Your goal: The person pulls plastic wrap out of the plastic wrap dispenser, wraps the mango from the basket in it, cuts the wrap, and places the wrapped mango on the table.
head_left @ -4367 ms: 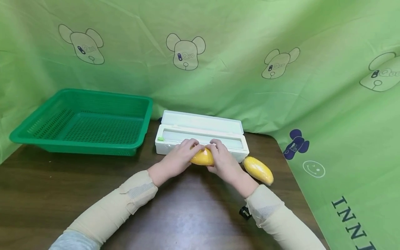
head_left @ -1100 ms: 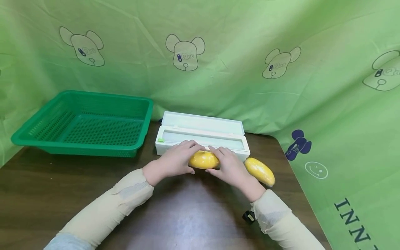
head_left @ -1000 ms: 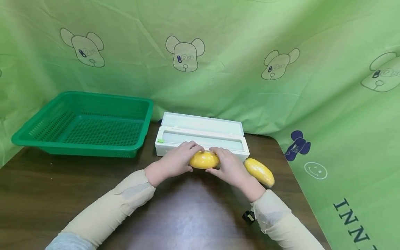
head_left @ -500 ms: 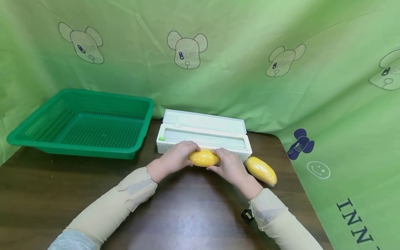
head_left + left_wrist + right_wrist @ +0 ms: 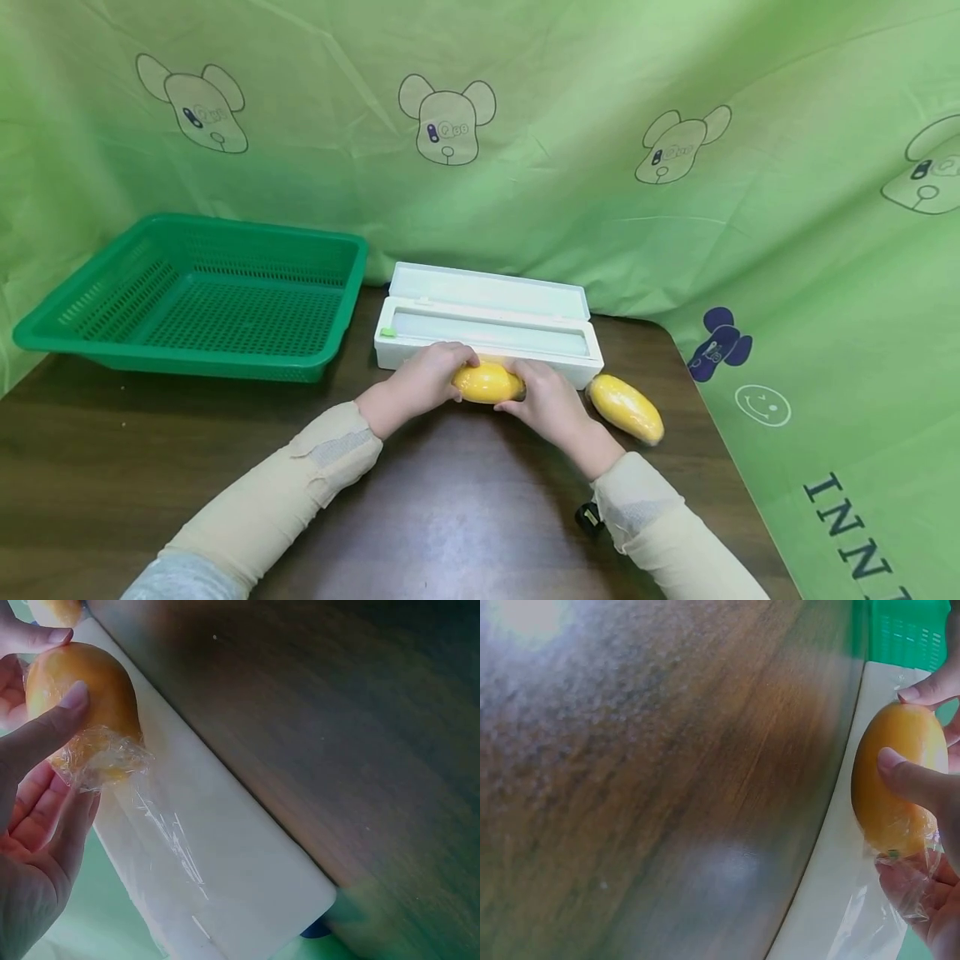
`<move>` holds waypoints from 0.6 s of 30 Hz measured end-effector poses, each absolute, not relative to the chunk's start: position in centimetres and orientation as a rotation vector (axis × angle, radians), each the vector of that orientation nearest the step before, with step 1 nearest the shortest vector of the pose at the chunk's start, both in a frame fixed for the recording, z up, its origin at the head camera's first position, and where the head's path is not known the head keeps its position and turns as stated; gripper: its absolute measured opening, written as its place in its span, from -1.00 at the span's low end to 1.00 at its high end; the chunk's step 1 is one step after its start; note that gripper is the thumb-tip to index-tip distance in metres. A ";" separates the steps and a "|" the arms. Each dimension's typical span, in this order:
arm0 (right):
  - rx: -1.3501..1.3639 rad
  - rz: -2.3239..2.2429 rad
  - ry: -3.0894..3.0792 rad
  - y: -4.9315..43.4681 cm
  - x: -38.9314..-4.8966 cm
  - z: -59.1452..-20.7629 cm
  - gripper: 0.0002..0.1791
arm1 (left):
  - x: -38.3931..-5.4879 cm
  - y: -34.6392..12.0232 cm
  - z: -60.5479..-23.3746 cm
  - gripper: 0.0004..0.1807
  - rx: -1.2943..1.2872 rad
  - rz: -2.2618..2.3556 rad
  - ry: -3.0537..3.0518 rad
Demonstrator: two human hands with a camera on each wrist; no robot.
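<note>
A yellow mango [image 5: 487, 383] is held between both hands, just in front of a long white cling film dispenser [image 5: 405, 354] with its lid raised. My left hand [image 5: 427, 379] grips the mango's left end, thumb on its near side. At the other end, my right hand [image 5: 555, 408] grips it the same way. Clear cling film [image 5: 105, 761] bunches around the mango's end in the left wrist view. Loose film [image 5: 915, 892] also hangs by the right fingers in the right wrist view. Some fingers are hidden behind the mango.
A second yellow mango [image 5: 626, 408], shiny as if wrapped, lies right of the dispenser. The green perforated basket [image 5: 180, 354] stands at the back left. A small black object [image 5: 589, 518] is beside the right wrist. A green printed curtain [image 5: 540, 208] closes off the back and right.
Compared with about a second ago, both hands have drawn in more closely on the mango's ends. Their place before the dispenser is nearly the same. The second mango has stayed put.
</note>
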State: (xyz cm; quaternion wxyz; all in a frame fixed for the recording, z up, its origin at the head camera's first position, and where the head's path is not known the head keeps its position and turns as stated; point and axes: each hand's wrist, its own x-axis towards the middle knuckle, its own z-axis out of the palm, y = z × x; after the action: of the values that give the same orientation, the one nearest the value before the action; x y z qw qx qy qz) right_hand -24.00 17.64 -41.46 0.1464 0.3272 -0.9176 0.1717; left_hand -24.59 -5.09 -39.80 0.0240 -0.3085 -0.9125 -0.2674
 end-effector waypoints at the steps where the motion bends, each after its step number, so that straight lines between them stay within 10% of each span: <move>1: 0.943 0.496 -2.643 17.6 -24.0 -41.5 -0.39 | -24.6 -5.1 -39.8 -0.51 -0.950 -0.832 -2.826; 18: 0.859 0.513 -2.757 17.6 -23.8 -41.8 -0.40 | -25.0 -4.8 -40.1 -0.52 -0.978 -0.824 -2.852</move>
State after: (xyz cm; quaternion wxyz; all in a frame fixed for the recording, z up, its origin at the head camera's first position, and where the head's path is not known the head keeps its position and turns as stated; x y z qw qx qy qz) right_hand -23.80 17.61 -41.80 0.1043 0.2914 -0.9348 0.1740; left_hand -24.96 -4.83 -40.09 0.0078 -0.3130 -0.9124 -0.2636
